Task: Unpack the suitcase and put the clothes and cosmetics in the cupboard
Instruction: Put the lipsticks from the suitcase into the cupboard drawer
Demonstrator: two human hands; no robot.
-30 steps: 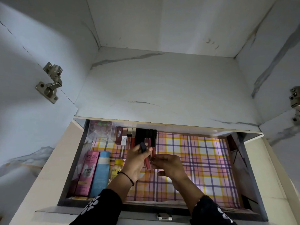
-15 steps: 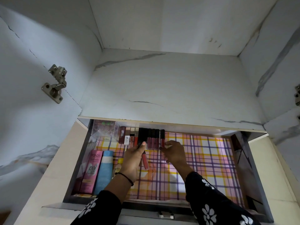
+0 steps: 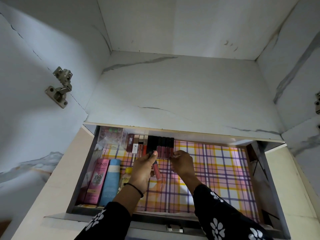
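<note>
Left hand (image 3: 142,170) fingers pinch a gloss tube (image 3: 156,170), likely light, stiff and slick, near its cap, while right hand (image 3: 181,164) fingers curl at the last tube (image 3: 171,147) by the drawer (image 3: 225,179) back edge, grip unclear.

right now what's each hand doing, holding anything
Left hand: holds a lip gloss tube.
Right hand: curled at the last tube in the row; whether it grips it cannot be told.

Dark-capped lip gloss tubes (image 3: 162,148) lie in a tight row at the back of the open drawer (image 3: 252,172), caps rearward. The right hand (image 3: 181,164) pinches the end tube (image 3: 171,148). The left hand (image 3: 142,172) grips another reddish tube (image 3: 156,171). A pink Pond's BB cream box (image 3: 97,181), a blue bottle (image 3: 110,181) and a yellow bottle (image 3: 126,177) lie at the left.
</note>
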